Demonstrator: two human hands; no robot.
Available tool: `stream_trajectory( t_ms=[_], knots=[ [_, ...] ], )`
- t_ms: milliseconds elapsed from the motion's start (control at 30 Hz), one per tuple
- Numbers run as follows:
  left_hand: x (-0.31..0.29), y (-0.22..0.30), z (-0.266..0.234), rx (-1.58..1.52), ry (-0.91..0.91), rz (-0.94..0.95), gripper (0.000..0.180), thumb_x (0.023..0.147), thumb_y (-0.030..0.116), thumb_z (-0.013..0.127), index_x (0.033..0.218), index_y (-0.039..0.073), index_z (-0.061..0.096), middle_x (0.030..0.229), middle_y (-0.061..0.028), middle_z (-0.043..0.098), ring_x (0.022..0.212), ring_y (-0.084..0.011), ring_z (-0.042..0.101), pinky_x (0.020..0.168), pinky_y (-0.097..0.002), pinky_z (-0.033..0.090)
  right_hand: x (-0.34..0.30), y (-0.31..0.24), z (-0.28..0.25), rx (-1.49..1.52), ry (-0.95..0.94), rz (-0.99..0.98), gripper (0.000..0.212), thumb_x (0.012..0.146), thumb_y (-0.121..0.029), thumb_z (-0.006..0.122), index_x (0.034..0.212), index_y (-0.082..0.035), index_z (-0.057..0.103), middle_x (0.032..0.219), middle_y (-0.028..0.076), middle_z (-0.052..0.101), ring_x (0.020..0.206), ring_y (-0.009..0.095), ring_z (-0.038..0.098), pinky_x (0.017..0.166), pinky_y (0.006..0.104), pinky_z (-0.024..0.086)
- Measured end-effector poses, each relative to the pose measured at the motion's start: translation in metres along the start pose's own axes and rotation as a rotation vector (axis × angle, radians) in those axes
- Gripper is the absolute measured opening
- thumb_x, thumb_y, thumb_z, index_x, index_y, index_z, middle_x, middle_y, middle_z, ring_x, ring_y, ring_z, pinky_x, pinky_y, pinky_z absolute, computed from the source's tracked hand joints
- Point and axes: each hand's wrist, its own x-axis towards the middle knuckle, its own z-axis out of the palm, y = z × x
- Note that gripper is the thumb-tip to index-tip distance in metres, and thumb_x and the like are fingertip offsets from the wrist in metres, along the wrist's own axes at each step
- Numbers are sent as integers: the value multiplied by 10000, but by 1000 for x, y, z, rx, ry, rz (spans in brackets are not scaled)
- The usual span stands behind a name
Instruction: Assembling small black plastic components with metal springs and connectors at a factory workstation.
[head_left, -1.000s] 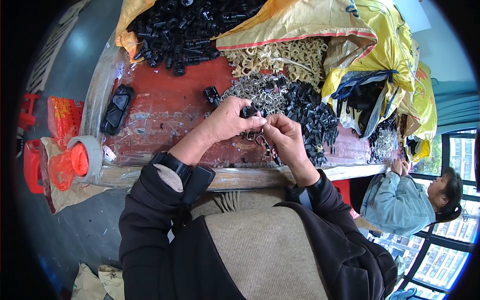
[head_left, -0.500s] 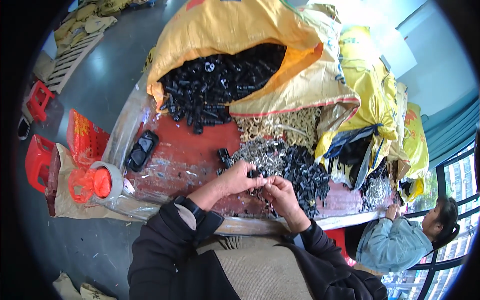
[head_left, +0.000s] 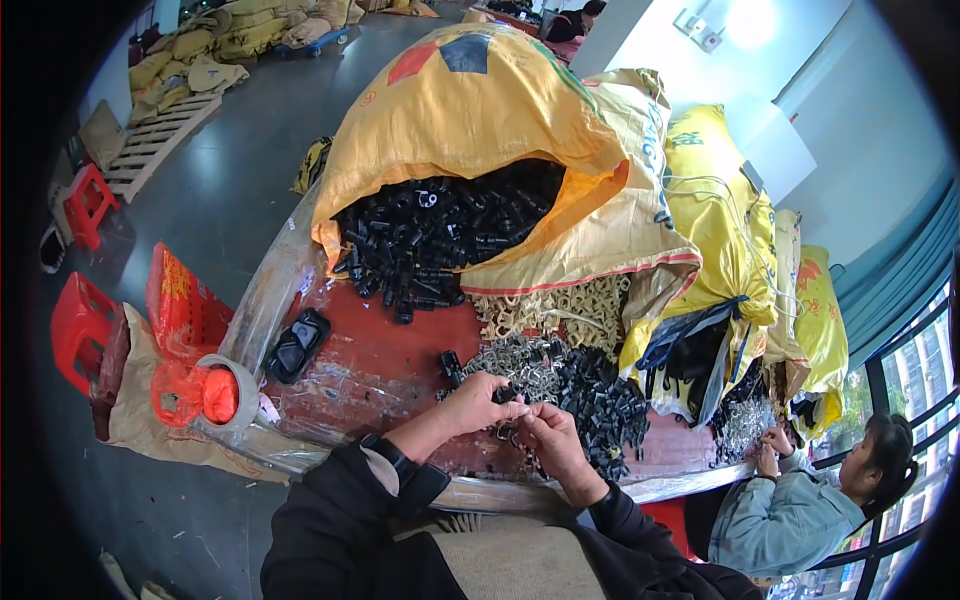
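Observation:
My left hand [head_left: 468,408] is closed round a small black plastic fitting [head_left: 504,394] above the near part of the red table [head_left: 385,385]. Its fingertips meet those of my right hand [head_left: 555,440], which is pinched together; whatever lies between the right fingers is too small to make out. Just beyond the hands is a heap of silvery metal clips [head_left: 520,362]. Small black plastic pieces [head_left: 606,425] are piled to the right, and cream-coloured rings [head_left: 580,318] lie farther back. Black tubular fittings [head_left: 440,235] spill from the mouth of a large orange woven sack [head_left: 470,110].
A black tray-like case [head_left: 298,345] lies at the table's left. A grey tub [head_left: 238,392] with orange-red plastic is at the left edge, near red stools [head_left: 82,330]. Yellow sacks [head_left: 715,215] line the right. A co-worker [head_left: 790,510] handles small parts at the right.
The whole view has shifted, so the table and sacks appear lower. My hands stay together with the black fitting in the left. The co-worker's hands have risen toward the metal pile.

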Motion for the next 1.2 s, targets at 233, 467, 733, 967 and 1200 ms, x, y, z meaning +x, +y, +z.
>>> stream_trajectory(
  t_ms=[233, 467, 733, 967, 1200],
  knots=[
    [2, -12, 4, 26, 44, 108, 142, 723, 151, 607, 710, 15, 568, 572, 19, 528, 530, -24, 449, 485, -207, 388, -3, -5, 6, -83, 49, -41, 98, 805, -94, 493, 730, -31, 494, 571, -17, 442, 469, 53, 351, 433, 184, 280],
    [1, -12, 3, -11, -18, 33, 156, 738, 164, 594, 717, 12, 569, 577, 10, 536, 530, -40, 461, 495, -213, 397, -4, -4, 3, 63, 27, 51, 100, 799, -87, 497, 717, -29, 496, 570, -3, 449, 459, 64, 346, 428, 186, 275],
    [2, -15, 4, 12, -41, -15, 145, 731, 149, 604, 747, 8, 575, 598, -1, 552, 547, -43, 477, 500, -215, 408, -4, 0, -1, 129, 9, 38, 100, 796, -88, 502, 715, -28, 496, 580, 5, 457, 460, 69, 350, 431, 190, 278],
    [1, -16, 7, -77, 19, -34, 151, 727, 142, 611, 766, -1, 578, 620, -8, 562, 558, -45, 488, 505, -206, 416, -3, 3, 0, 60, 72, -2, 108, 793, -106, 513, 720, -26, 505, 575, -5, 449, 457, 61, 347, 424, 183, 278],
    [0, -6, 5, 43, 21, 37, 158, 736, 147, 604, 772, -4, 579, 629, -13, 565, 555, -45, 490, 499, -198, 415, -6, 5, 3, 177, 56, 23, 113, 798, -112, 505, 721, -29, 504, 582, -7, 447, 460, 60, 351, 422, 181, 279]
  ],
)
